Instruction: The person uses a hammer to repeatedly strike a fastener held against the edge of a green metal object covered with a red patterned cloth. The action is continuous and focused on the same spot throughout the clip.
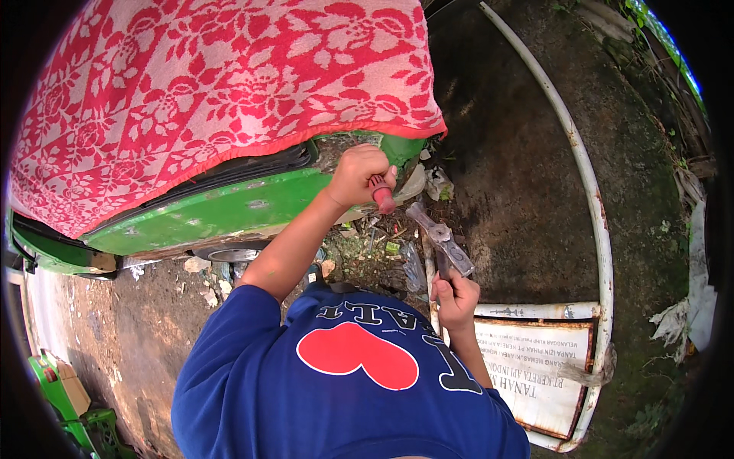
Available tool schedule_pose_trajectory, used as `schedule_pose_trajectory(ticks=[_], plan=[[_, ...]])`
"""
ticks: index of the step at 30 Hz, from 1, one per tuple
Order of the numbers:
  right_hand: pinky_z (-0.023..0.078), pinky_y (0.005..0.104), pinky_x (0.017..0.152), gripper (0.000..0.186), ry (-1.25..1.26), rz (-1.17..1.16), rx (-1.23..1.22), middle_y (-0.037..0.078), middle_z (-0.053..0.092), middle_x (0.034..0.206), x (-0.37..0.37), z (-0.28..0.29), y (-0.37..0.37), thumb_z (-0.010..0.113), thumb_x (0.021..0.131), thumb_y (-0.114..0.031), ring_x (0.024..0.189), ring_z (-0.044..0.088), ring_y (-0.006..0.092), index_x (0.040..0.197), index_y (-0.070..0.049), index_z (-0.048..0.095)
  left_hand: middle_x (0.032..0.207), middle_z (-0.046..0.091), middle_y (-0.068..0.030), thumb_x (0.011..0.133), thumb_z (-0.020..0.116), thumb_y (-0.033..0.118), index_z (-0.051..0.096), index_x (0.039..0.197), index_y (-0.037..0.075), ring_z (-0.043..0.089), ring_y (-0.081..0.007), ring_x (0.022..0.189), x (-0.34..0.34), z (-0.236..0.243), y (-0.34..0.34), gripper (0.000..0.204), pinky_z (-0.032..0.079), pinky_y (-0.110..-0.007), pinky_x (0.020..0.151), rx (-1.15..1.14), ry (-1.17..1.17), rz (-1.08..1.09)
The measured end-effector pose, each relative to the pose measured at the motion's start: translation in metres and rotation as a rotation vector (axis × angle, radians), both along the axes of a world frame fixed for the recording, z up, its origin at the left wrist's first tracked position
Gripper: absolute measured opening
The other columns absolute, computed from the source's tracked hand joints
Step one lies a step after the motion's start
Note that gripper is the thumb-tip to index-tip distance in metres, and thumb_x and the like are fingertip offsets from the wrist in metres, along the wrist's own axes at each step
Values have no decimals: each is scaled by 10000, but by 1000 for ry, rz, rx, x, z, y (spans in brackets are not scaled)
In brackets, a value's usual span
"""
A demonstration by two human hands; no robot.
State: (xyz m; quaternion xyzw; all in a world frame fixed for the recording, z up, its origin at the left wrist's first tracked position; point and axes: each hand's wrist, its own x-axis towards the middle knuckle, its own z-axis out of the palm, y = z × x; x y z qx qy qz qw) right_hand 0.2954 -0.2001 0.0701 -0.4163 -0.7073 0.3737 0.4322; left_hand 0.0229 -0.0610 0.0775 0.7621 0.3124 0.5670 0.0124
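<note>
My left hand (pixel 358 174) is closed around a red-handled tool (pixel 384 197), against the corner of a green car body (pixel 264 195). Its handle end points right; the shaft is hidden, so I cannot tell whether it is a screwdriver or a chisel. In my right hand (pixel 457 300) I grip a hammer (pixel 443 237) with a worn grey metal head. One end of the hammer head is close to the red handle, with a small gap between them. Around my left hand the green paint is chipped, showing bare, rough patches.
A red and pink floral blanket (pixel 252 73) covers the car's top. Rubble and litter (pixel 367 252) lie on the ground below. At right stand a bent white pipe frame (pixel 581 161) and a rusty-edged white sign (pixel 527 375). Green parts (pixel 73 398) lie at lower left.
</note>
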Motion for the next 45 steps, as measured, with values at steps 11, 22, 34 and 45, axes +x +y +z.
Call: schedule_pose_trajectory(ticks=[11,22,34,45], plan=[[425,239,489,408,17,2,-15,32,567,574,-6,6,4,575,953,-349,505,555,102,800,29,601,572,433,-95,699,673,63,415,587,54,465,-304,532,3,-1,-1,281,392,-393,529,-12,20,-19],[420,236,491,403,36,-4,-10,34,572,573,-7,5,7,577,952,-348,502,551,100,805,26,602,557,358,-95,690,652,10,345,584,43,395,-301,495,5,0,3,327,337,-396,491,48,18,-70],[404,233,487,403,14,-1,-34,31,567,577,-5,1,12,567,958,-352,512,542,94,813,22,602,550,348,-91,672,641,-4,336,577,54,382,-296,482,6,-2,4,325,317,-395,473,68,56,-81],[499,356,557,275,-132,98,397,123,622,690,-1,-22,16,619,897,-256,590,636,289,818,7,618,539,426,-78,675,666,54,418,573,77,469,-286,485,10,-3,13,269,376,-379,464,82,45,26]])
